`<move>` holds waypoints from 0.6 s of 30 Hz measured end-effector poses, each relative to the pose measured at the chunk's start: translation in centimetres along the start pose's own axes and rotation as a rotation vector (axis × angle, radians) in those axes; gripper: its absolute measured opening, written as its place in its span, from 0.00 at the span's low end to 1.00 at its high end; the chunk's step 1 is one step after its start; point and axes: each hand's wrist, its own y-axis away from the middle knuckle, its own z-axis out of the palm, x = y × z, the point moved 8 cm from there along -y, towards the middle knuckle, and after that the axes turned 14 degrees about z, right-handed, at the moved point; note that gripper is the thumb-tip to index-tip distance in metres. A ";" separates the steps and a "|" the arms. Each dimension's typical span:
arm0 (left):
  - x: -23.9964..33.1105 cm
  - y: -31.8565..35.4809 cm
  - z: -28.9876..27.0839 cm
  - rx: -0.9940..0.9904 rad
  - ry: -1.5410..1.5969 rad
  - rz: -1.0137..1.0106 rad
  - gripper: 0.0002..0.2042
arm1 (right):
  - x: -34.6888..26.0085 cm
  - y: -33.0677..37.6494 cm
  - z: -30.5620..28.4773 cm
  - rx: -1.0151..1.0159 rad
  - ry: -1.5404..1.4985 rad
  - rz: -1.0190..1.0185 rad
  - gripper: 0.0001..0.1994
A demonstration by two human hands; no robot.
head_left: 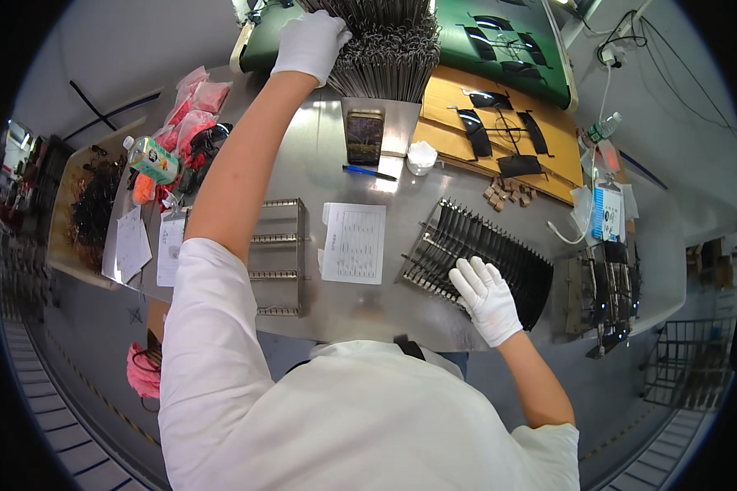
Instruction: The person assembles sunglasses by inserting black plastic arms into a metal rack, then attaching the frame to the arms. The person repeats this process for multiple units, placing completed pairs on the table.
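Observation:
My left hand [309, 45], in a white glove, reaches to the far side of the table. It is beside a dense bundle of thin grey metal wires with hooked ends [393, 57]. Its fingertips are partly hidden, so I cannot tell whether they grip any wire. In another white glove, my right hand [487, 301] lies with fingers extended on the near edge of a metal rack. Rows of thin black curved pieces [487, 254] stand close together in that rack. No object shows in my right hand.
An empty metal rack [277, 258] and a printed sheet [354, 244] lie left of the filled rack. Beyond are a phone [365, 137], blue pen [370, 173], white cup [421, 157] and small brown blocks [508, 194]. Black panels [475, 132] lie on cardboard [442, 102]. A bottle [151, 159] sits left.

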 end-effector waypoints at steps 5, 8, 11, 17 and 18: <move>-0.1 0.1 -0.6 -0.034 0.167 0.115 0.12 | 1.4 -1.1 0.5 -0.014 -0.005 0.031 0.29; 0.0 -0.3 0.1 -0.090 0.117 0.162 0.10 | 1.9 -1.8 0.8 0.010 -0.009 0.045 0.31; 1.0 -0.1 -0.6 -0.100 0.007 0.239 0.09 | 2.0 -2.5 0.9 0.018 -0.005 0.065 0.32; -1.0 0.9 -1.1 0.094 0.102 0.131 0.08 | 2.2 -2.3 1.6 -0.006 0.016 0.063 0.36; -2.0 1.1 -2.8 0.201 0.135 0.133 0.07 | 2.3 -2.3 1.5 0.002 0.017 0.070 0.35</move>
